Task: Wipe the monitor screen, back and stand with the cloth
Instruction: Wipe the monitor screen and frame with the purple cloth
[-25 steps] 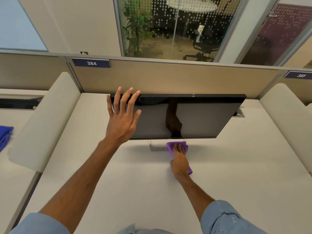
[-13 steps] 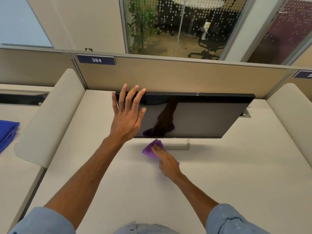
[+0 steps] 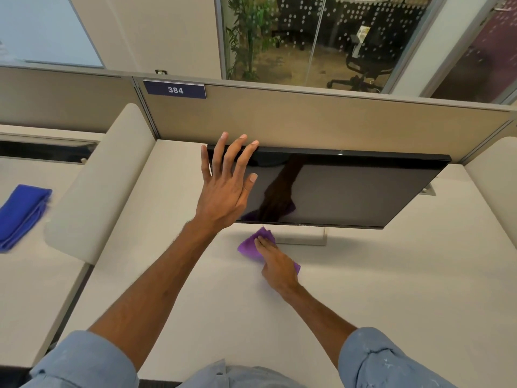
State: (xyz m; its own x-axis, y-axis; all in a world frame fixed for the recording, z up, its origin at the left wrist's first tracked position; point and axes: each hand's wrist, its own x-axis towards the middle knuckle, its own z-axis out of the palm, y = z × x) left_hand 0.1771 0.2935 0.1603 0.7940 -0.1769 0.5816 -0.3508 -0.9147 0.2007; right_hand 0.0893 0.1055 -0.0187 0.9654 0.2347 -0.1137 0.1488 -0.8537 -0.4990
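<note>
The pale desk (image 3: pixel 363 289) carries the stand (image 3: pixel 303 241) toward twelve o'clock. A purple cloth (image 3: pixel 249 245) lies on the desk just beside the stand's foot, at its nine o'clock. Far out at nine o'clock, a neighbouring desk (image 3: pixel 30 298) holds a folded blue cloth (image 3: pixel 22 215).

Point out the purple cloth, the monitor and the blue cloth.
purple cloth (image 3: pixel 249 247): head view, its bare left corner.
monitor (image 3: pixel 349 189): head view, middle of the screen.
blue cloth (image 3: pixel 21 214): head view, its middle.
</note>
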